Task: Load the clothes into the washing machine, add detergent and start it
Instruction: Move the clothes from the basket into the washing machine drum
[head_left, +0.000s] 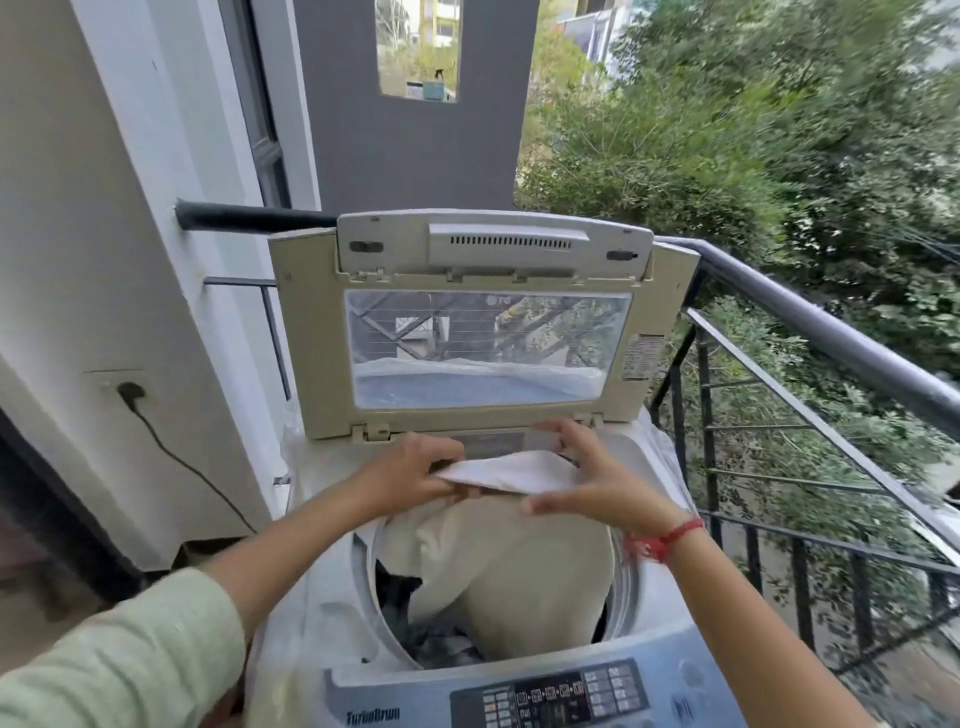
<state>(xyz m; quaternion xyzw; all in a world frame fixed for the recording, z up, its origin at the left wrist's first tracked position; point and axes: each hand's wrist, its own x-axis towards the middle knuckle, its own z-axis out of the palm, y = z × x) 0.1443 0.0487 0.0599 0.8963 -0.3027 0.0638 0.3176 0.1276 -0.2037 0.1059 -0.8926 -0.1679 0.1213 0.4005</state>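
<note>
Now, drum (625, 587) w/ clothes (519, 571), L hand (410, 467), R hand (589, 483) grip cloth (514, 470)

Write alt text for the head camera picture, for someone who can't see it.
A person's left hand and right hand hold a white cloth over the open drum of a top-loading washing machine, where a beige garment and dark clothes lie. The lid stands raised; the machine stands on a balcony beside a railing.
</note>
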